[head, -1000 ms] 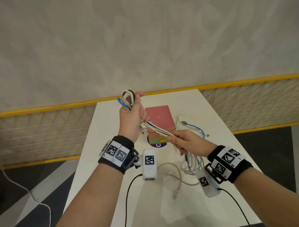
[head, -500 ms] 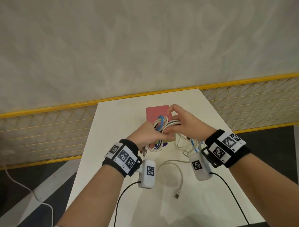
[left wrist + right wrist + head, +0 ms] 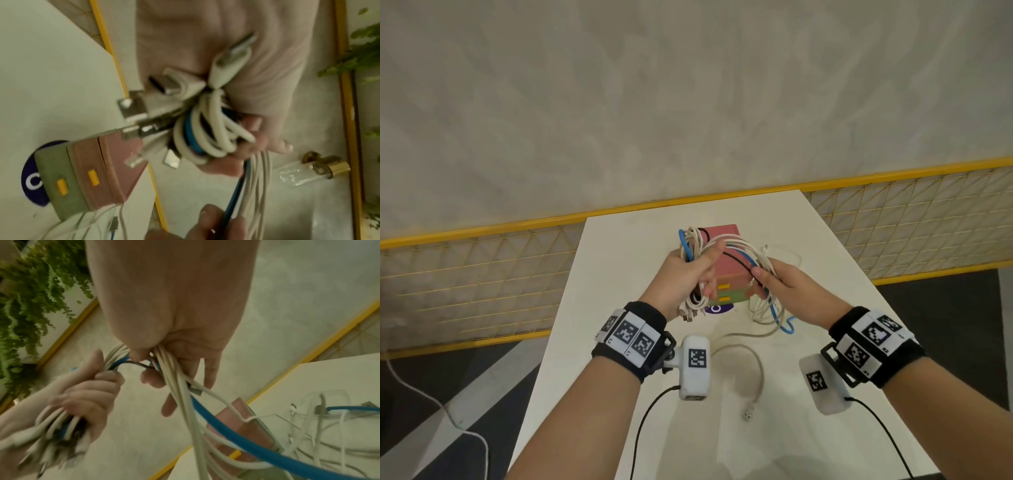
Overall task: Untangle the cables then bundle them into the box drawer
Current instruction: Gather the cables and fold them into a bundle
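My left hand (image 3: 686,274) grips a coiled bundle of white, blue and black cables (image 3: 693,246), with several plugs (image 3: 144,113) sticking out below the fist. Loose strands (image 3: 743,253) run from the bundle to my right hand (image 3: 774,279), which pinches them (image 3: 172,369) a hand's width to the right. Their tails (image 3: 774,310) hang down to the table. Both hands hover just in front of the pink and green box (image 3: 726,274), whose two drawers with yellow handles (image 3: 93,177) look closed.
The box stands on a purple round sticker (image 3: 717,309) on the white table (image 3: 619,342). One loose white cable (image 3: 751,356) lies on the table between my wrists. Thin clear wires (image 3: 787,255) lie right of the box. A yellow mesh fence (image 3: 482,267) runs behind.
The hands were together at the box half a second ago. Now they have drawn apart, the left lifting the coil up and left, the right sliding out along the strands.
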Demonstrator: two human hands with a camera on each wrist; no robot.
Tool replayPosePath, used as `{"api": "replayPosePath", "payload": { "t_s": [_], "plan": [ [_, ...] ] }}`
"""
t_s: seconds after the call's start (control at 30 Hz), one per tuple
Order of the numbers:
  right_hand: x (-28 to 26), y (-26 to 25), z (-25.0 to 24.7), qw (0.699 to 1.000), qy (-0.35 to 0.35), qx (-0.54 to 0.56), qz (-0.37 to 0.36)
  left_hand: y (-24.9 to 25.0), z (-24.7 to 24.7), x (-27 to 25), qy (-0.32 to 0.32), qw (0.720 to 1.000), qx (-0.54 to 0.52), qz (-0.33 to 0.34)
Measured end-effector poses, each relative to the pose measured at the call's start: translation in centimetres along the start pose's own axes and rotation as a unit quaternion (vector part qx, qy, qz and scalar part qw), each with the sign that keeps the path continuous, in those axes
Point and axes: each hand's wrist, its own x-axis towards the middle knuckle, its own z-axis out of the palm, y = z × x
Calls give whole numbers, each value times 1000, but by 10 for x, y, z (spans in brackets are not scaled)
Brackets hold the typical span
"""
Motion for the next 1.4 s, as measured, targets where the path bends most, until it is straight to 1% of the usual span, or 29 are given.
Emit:
{"api": "replayPosePath", "payload": {
  "t_s": [0.07, 0.1, 0.17, 0.2, 0.27, 0.37, 0.4, 0.43, 0.5, 0.57, 0.63, 0.7, 0.8, 0.87, 0.9, 1.0, 1.03, 1.07, 1.1, 1.13, 1.2, 1.27, 1.33, 1.4],
  "plan": [
    [-1, -2, 9, 1000, 19, 18, 7, 2, 4, 2, 22, 1000, -12, -9],
    [0, -4, 13, 999, 42, 10, 11, 1, 6, 3, 32, 999, -4, -15],
    [5, -8, 20, 996, 79, -40, 11, -1, 13, 6, 51, 997, 44, -27],
    [8, -10, 23, 993, 84, -79, 5, -2, 17, 7, 57, 996, 60, -29],
    [14, -18, 29, 985, 57, -161, -15, -5, 26, 9, 55, 997, 43, -35],
    [19, -24, 38, 964, -15, -263, -25, -6, 32, 10, 52, 997, -2, -61],
    [20, -26, 39, 955, -20, -294, -22, -7, 33, 11, 58, 996, -13, -62],
    [21, -26, 39, 955, -14, -296, -8, -7, 33, 11, 71, 996, -11, -54],
    [19, -25, 38, 968, 5, -251, -1, -9, 31, 12, 111, 993, 28, -23],
    [17, -21, 38, 974, 11, -226, -24, -12, 28, 14, 157, 986, 56, -1],
    [14, -14, 40, 974, 11, -222, -45, -11, 23, 16, 187, 981, 43, 7],
    [13, -6, 41, 978, 10, -204, -43, -8, 19, 19, 200, 980, 9, 9],
    [13, 3, 38, 981, -1, -190, -40, -4, 17, 20, 202, 977, -70, 20],
    [13, 12, 34, 976, -15, -212, -43, -3, 17, 18, 199, 974, -108, 33],
    [13, 18, 31, 973, -26, -227, -29, -1, 15, 17, 202, 970, -132, 41],
    [6, 38, 22, 965, -67, -248, 49, 11, -1, 20, 213, 950, -215, 72],
    [4, 40, 20, 962, -80, -255, 64, 14, -9, 22, 216, 947, -224, 86],
    [3, 37, 19, 960, -93, -254, 68, 17, -14, 23, 217, 946, -220, 100],
    [4, 31, 20, 967, -96, -228, 60, 19, -17, 24, 216, 947, -210, 112],
    [8, 20, 23, 978, -89, -183, 44, 19, -17, 25, 212, 949, -199, 120],
    [18, -4, 35, 997, -40, -65, 10, 20, -12, 26, 204, 954, -181, 126],
    [30, -18, 47, 1000, -2, 18, -4, 21, -5, 25, 206, 955, -174, 128],
    [37, -18, 58, 1000, -2, 27, 1, 23, -1, 24, 205, 954, -177, 131],
    [37, -11, 63, 1000, 2, -13, 12, 24, -3, 23, 198, 953, -184, 136]
  ]
}}
